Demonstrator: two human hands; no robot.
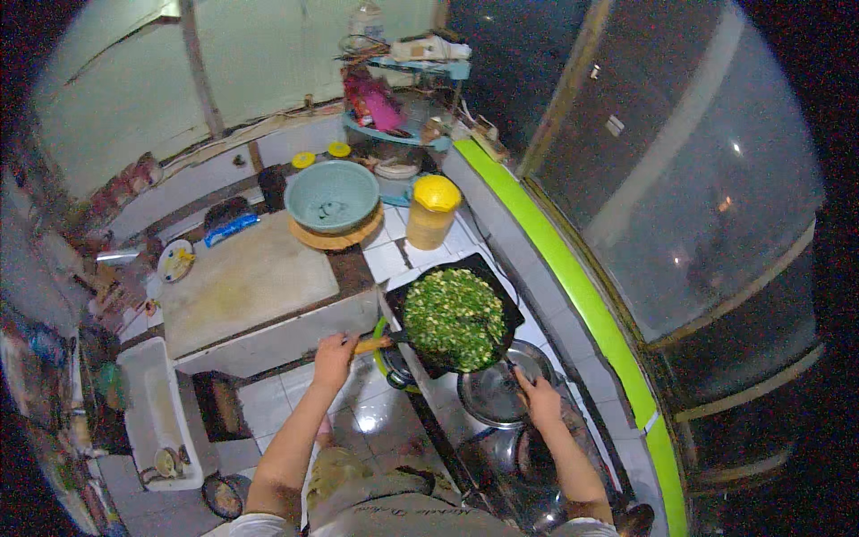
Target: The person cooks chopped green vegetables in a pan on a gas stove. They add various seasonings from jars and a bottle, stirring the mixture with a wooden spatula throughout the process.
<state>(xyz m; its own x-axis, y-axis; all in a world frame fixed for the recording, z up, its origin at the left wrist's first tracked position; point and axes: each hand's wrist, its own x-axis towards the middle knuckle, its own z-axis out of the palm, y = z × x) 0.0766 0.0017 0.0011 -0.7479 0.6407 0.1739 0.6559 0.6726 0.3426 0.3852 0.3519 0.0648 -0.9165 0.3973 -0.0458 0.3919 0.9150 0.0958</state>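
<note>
A wok (401,336) full of chopped green and pale food (452,313) sits on the stove, right of centre. My left hand (334,360) is closed around the wok's wooden handle (371,344). In my right hand (541,403) is the handle of a cooking utensil (514,369); its dark shaft runs toward the food, and its head cannot be made out. Just below the wok and beside my right hand lies a round metal pan or lid (483,407).
On the counter are a pale cutting board (250,286), a blue-green basin (331,192) on a round wooden board and a yellow-lidded container (432,215). A small blue shelf (394,134) stands behind. A white sink (157,385) lies left; a green-edged ledge (555,251) runs along the right.
</note>
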